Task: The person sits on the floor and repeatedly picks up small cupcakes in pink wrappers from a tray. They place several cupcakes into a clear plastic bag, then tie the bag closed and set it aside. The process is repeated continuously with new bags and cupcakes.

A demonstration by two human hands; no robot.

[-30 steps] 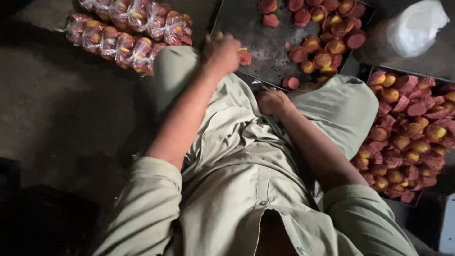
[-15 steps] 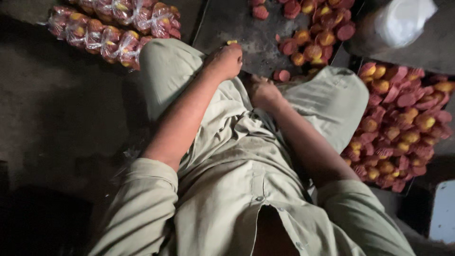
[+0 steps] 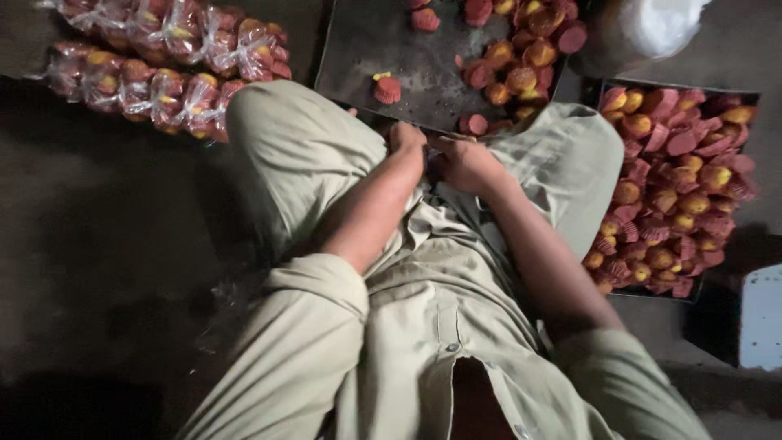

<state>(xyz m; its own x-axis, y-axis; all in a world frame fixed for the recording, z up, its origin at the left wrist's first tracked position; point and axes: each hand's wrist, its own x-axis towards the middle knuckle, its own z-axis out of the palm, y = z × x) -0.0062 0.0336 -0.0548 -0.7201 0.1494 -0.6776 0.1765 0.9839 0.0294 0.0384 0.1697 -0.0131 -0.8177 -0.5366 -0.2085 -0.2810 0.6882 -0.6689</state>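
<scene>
We hold both hands together between the knees, just below the tray [image 3: 358, 57]. Left hand [image 3: 405, 138] and right hand [image 3: 466, 163] are curled closed; contents cannot be told. Nearest cake [image 3: 472, 124] lies at the tray edge; bagged cakes [image 3: 155, 57] lie left.

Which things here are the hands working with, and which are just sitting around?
In use: left hand and right hand, together at the lap, next to the dark tray of red-cupped cakes.

Lying about: bagged cakes, full tray of cakes, white bag.
</scene>
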